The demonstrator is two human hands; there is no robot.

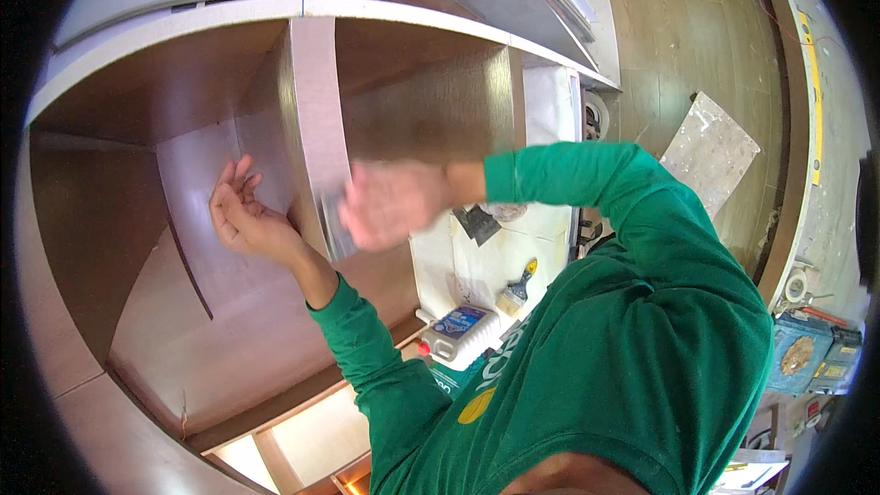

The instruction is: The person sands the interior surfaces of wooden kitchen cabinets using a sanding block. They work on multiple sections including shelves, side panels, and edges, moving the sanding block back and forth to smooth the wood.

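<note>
My left hand [251,216] is raised in front of an open cabinet compartment, with its fingers loosely curled and nothing in them. To its right, my right hand [399,206] is blurred by motion beside the pinkish front edge of a vertical cabinet divider [320,96]. A flat greyish item [337,227], too blurred to name, is at its fingertips against that edge. Below my right arm, a paintbrush [515,291] with a dark, yellow-tipped handle and a white plastic jug [464,335] with a red cap lie on a pale surface.
Brown cabinet compartments with a white front rim [412,10] surround my hands. Thin wires [184,416] stick out at lower left. A dark flat piece [478,225] lies under my right wrist. A stained board [711,144], a yellow level [813,96] and a blue toolbox [797,354] are at right.
</note>
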